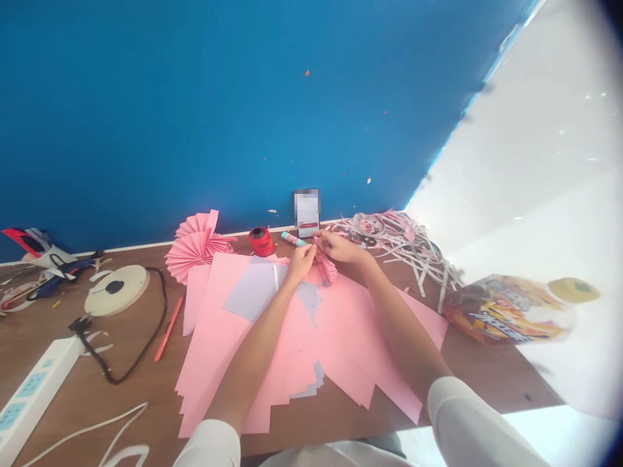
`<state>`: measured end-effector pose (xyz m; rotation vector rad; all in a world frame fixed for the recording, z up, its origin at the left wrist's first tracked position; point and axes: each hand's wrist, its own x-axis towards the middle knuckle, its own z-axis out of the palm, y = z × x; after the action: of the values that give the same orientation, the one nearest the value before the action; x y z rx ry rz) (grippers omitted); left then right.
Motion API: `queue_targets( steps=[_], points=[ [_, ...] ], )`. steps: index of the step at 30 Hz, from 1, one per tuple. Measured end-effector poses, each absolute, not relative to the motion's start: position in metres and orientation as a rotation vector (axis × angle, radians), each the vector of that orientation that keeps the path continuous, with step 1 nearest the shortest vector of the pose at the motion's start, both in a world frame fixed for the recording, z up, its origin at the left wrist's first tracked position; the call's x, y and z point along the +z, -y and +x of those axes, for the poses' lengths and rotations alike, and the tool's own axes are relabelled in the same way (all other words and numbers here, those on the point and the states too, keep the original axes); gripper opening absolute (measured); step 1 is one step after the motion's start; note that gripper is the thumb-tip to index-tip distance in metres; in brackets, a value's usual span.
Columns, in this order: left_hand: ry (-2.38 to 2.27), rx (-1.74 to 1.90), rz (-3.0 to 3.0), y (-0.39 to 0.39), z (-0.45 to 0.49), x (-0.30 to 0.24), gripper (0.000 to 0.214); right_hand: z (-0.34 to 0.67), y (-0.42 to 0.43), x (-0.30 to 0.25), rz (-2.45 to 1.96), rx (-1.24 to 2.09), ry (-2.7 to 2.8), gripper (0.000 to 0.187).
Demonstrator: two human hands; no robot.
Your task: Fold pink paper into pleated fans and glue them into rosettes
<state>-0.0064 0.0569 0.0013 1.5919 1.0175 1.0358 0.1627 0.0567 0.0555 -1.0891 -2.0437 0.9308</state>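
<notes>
Both hands meet over the far side of the pink paper sheets [233, 285]. Between them is a pleated pink paper fan [325, 271], its folds spreading toward me. My left hand [302, 259] pinches the fan from the left, fingertips closed near its top. Closed round the fan's upper right is my right hand [335, 246]; its fingertips partly cover the paper. A glue stick [293, 239] lies just behind my left hand. Two finished-looking pleated fans [195, 250] stand at the left by the wall. Grey-lilac paper [250, 288] lies among the pink sheets.
A phone [307, 211] leans on the blue wall beside a red tape roll [261, 241]. Paper strips [389, 237] heap at back right, near a large bottle [509, 310]. Left are a red pen [169, 327], a white reel [117, 290] and a power strip [36, 395].
</notes>
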Motion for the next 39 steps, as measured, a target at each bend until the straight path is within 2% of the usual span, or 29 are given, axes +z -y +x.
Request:
queue_targets(
  steps=[8,22,39],
  points=[
    [-1.0,1.081,1.499,-0.058,-0.006,0.003,0.038,0.168,-0.056,0.062,-1.037,1.177,2.027,0.047],
    [-0.976,1.111,1.336,-0.06,-0.005,0.003,0.034,0.173,-0.046,0.088,-1.094,1.032,2.19,0.05],
    [-0.957,1.107,1.477,-0.057,-0.003,-0.001,0.025,0.185,-0.056,0.066,-1.017,1.285,2.0,0.055]
  ],
)
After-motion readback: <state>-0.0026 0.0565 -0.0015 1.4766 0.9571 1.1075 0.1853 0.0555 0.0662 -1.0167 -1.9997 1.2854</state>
